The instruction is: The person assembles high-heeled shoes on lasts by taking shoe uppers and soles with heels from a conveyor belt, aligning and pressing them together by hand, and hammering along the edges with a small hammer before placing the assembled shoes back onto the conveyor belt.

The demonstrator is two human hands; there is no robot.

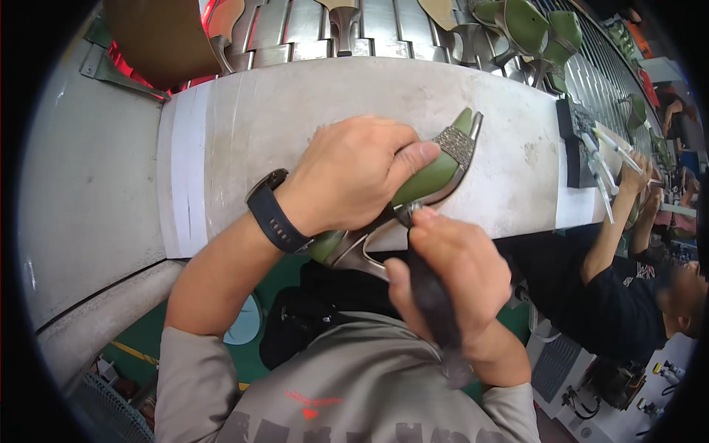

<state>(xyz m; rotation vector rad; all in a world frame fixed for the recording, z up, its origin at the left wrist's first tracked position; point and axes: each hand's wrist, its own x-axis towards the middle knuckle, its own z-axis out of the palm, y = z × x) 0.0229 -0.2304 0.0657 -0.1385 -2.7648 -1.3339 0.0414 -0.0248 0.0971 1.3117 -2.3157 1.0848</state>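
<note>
A green high-heeled shoe (427,182) with a glittery band (456,145) and silvery edges is held at the front of the bench. My left hand (358,173) is closed over its middle, thumb pressed on the green upper just below the band. Part of the shoe lies hidden beneath that hand. My right hand (465,269) grips a dark-handled tool (434,299), whose small metallic end (408,212) meets the shoe's lower edge beside my left fingers. The tool's lower part is blurred, so its exact kind is unclear.
Behind the pale bench (273,103) runs a slatted metal conveyor (295,33) carrying soles and green shoes (524,26). A black holder (572,140) with pen-like white applicators (600,173) stands at the right. Beyond it a co-worker's arm (609,221) reaches in.
</note>
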